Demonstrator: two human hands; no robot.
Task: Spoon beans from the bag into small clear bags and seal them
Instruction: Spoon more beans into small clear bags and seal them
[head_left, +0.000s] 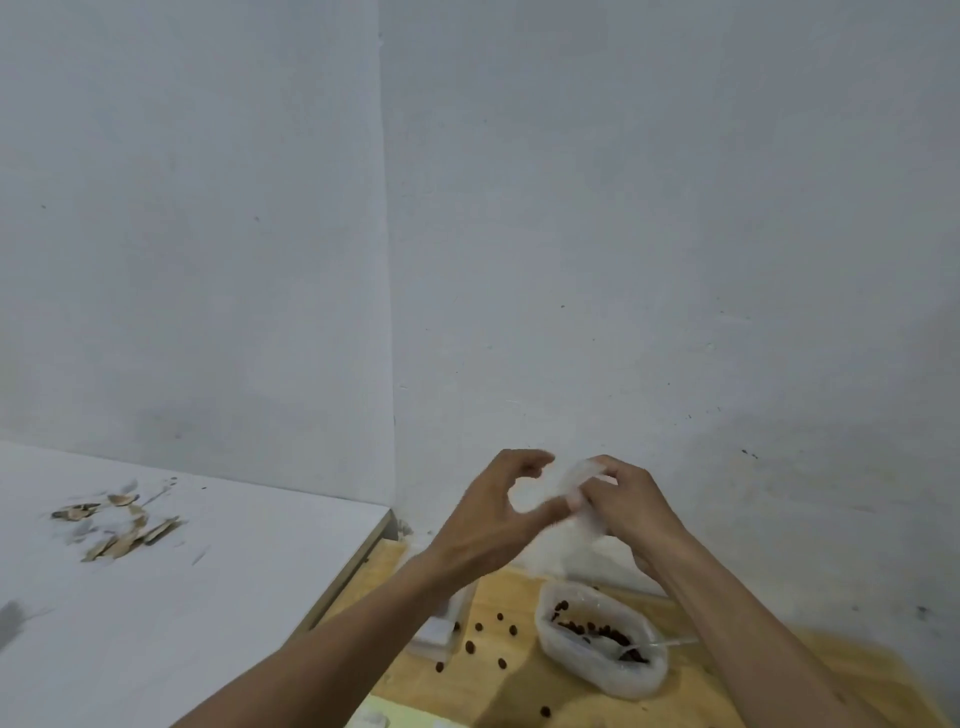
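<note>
Both hands are meeting at chest height in front of the pale wall, working a small clear plastic bag that is blurring between them: the right hand is pinching the film near its top with curled fingers, while the left hand is curving thumb and forefinger into a ring beside it, the thumb tip seeming to touch the film, though motion blur is keeping me from telling whether it is truly gripping. Whether beans are sitting inside this small bag I cannot tell. Judging from the pose, the mouth is being opened or closed; doing it well is likely meaning keeping the mouth upward, holding the two lips aligned, and running the pinch along the strip from one end to the other so nothing is spilling. Below the hands, on the yellowish wooden counter, a larger translucent plastic bag is standing open with dark brown beans in it and a clear plastic spoon lying across its rim. Several loose beans are lying scattered on the wood just left of it, near a white flat stack. Well apart, on the white surface to the left, tan wood-like scraps are lying.
</note>
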